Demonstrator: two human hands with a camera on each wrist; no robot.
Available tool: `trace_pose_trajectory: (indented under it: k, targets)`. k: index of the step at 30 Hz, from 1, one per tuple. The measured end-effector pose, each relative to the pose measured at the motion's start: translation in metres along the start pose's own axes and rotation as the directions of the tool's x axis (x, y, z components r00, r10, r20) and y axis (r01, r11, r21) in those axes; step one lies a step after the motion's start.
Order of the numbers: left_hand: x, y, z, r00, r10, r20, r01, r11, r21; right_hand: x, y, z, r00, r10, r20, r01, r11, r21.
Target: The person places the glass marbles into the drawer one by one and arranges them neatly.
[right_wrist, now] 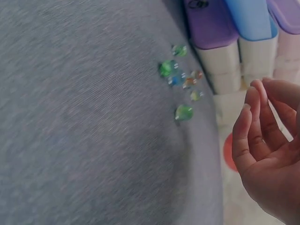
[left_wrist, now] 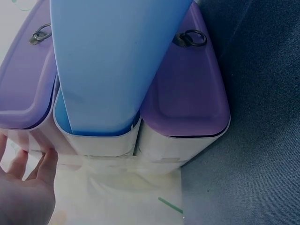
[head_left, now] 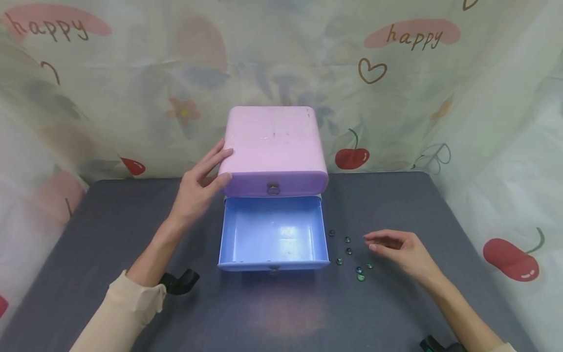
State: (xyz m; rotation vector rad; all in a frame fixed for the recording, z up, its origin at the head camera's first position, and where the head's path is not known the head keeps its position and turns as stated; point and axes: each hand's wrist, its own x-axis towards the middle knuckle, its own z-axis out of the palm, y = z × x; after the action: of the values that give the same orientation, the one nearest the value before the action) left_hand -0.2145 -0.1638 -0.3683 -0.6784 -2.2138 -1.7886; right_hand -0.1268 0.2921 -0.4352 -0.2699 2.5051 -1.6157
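Resting against the left front corner of a pink drawer cabinet point(head_left: 273, 146), my left hand point(head_left: 200, 188) lies flat with its fingers straight and spread, touching the cabinet's side without gripping it. Below the closed upper front with its small ring pull point(head_left: 273, 188), a blue drawer point(head_left: 272, 233) stands pulled out toward me, its inside bare. To the right of the drawer, a loose cluster of small glass beads point(head_left: 352, 256), green and blue, lies scattered on the dark grey table point(head_left: 110, 234). My right hand point(head_left: 398, 249) hovers just beside that cluster, fingers loosely curled, thumb and fingertips near one another and holding nothing; the right wrist view shows the fingers point(right_wrist: 258, 126) apart from the beads point(right_wrist: 180, 77) and the grey cloth under them. From the left wrist view, the blue drawer point(left_wrist: 108, 65) juts out between two purple drawer fronts point(left_wrist: 185, 89), with my fingers point(left_wrist: 44, 164) at the cabinet's pale edge. A printed curtain point(head_left: 396, 58) with cherries and the word "happy" hangs behind the table.
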Motion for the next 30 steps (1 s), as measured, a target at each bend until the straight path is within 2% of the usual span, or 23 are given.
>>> trace_pose_trajectory:
  k: [6, 14, 23, 30]
  targets:
    - [0.001, 0.0, 0.0, 1.0, 0.004, 0.002, -0.004, 1.0, -0.006, -0.003, 0.01, -0.002, 1.0, 0.001, 0.01, -0.001, 1.0, -0.023]
    - [0.0, -0.001, 0.0, 1.0, -0.004, -0.003, 0.004, 1.0, -0.011, -0.007, 0.026, -0.005, 0.998, 0.038, 0.056, -0.038, 0.999, -0.003]
    - [-0.002, -0.001, 0.0, 1.0, -0.005, -0.009, 0.005, 1.0, 0.008, -0.01, 0.037, -0.006, 0.995, -0.011, 0.104, 0.007, 0.999, 0.033]
    - [-0.001, -0.003, 0.002, 1.0, 0.008, -0.012, -0.008, 1.0, -0.015, -0.013, 0.044, -0.008, 0.984, 0.004, 0.176, -0.015, 0.998, 0.057]
